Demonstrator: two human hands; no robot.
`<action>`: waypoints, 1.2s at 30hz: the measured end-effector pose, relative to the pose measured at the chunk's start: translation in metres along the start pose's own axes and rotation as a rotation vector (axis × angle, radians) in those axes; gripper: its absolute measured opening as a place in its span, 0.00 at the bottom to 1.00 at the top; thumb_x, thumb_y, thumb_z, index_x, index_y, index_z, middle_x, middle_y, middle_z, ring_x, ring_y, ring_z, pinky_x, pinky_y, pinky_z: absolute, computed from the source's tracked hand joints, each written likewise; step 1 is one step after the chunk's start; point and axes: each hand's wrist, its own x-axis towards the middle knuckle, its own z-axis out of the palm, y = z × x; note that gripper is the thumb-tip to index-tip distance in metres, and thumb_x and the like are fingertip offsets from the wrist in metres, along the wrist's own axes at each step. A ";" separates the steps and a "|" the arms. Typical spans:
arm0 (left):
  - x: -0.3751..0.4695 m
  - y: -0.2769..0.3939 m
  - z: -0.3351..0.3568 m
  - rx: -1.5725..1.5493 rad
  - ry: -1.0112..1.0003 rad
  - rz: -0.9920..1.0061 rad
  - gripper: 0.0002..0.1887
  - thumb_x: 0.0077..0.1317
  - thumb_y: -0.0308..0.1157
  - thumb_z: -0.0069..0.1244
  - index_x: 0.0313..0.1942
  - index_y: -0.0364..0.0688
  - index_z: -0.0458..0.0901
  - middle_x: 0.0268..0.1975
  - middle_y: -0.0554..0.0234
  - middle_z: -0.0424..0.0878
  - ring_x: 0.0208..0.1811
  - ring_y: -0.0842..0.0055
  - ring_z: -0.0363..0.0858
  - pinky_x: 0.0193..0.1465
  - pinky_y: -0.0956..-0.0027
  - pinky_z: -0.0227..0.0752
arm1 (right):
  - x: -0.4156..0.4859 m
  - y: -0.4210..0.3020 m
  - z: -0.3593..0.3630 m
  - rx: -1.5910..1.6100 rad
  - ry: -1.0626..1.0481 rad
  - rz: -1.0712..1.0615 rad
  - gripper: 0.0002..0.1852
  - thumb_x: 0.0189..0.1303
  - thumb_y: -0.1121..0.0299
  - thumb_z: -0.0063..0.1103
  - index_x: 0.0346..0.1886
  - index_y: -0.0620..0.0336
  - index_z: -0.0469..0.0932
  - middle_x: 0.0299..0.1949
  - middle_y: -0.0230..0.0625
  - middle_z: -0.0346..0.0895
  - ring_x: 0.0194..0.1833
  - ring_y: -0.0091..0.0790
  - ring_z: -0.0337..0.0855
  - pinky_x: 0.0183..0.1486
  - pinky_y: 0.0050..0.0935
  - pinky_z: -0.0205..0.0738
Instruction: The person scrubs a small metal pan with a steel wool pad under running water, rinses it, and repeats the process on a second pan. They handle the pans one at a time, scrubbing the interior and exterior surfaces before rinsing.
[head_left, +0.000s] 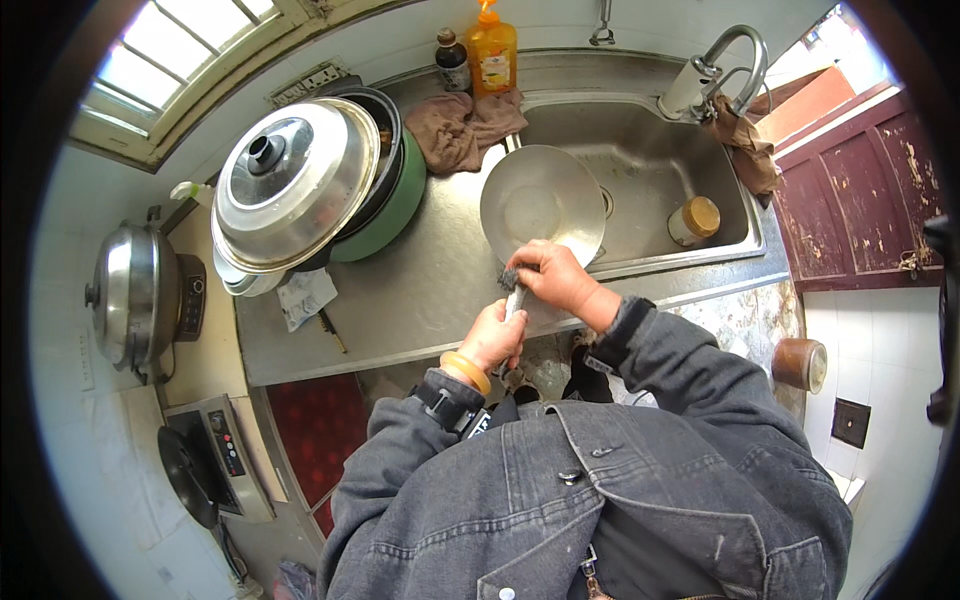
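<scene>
My left hand (491, 336), with a yellow bangle at the wrist, grips a slim pale metal utensil (514, 304) near the counter's front edge. Its lower end is hidden by my fingers, so I cannot tell what kind it is. My right hand (561, 279) pinches a dark grey scouring pad (508, 278) against the utensil's upper end. Just beyond both hands a wide metal bowl (536, 206) rests over the left rim of the stainless steel sink (637, 150), and my right hand overlaps its near edge in view.
A jar (694, 220) with a yellowish lid is in the sink, below the faucet (739, 60). Stacked pots with a steel lid (296, 184) occupy the counter's left. Behind are a brown cloth (457, 131), an orange pump bottle (492, 56) and a dark bottle (453, 64).
</scene>
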 end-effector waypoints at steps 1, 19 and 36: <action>-0.001 -0.001 0.001 -0.018 0.000 0.026 0.11 0.74 0.36 0.46 0.35 0.40 0.70 0.23 0.68 0.71 0.15 0.80 0.69 0.16 0.71 0.66 | -0.002 0.001 0.000 -0.021 -0.059 -0.094 0.05 0.50 0.74 0.65 0.31 0.54 0.85 0.32 0.37 0.81 0.41 0.46 0.79 0.48 0.39 0.75; -0.004 -0.036 -0.035 -0.513 -0.238 0.015 0.07 0.66 0.38 0.45 0.38 0.45 0.73 0.22 0.77 0.65 0.16 0.86 0.61 0.17 0.74 0.62 | -0.003 -0.009 0.034 -0.021 -0.166 -0.106 0.10 0.48 0.68 0.73 0.31 0.60 0.83 0.36 0.41 0.75 0.40 0.43 0.77 0.44 0.38 0.74; -0.022 -0.062 -0.052 -0.963 -0.007 -0.115 0.36 0.75 0.65 0.18 0.48 0.43 0.73 0.32 0.59 0.79 0.20 0.81 0.70 0.14 0.80 0.55 | -0.008 -0.030 0.062 -0.085 -0.145 -0.253 0.08 0.48 0.72 0.72 0.27 0.59 0.79 0.32 0.38 0.73 0.40 0.43 0.73 0.43 0.39 0.69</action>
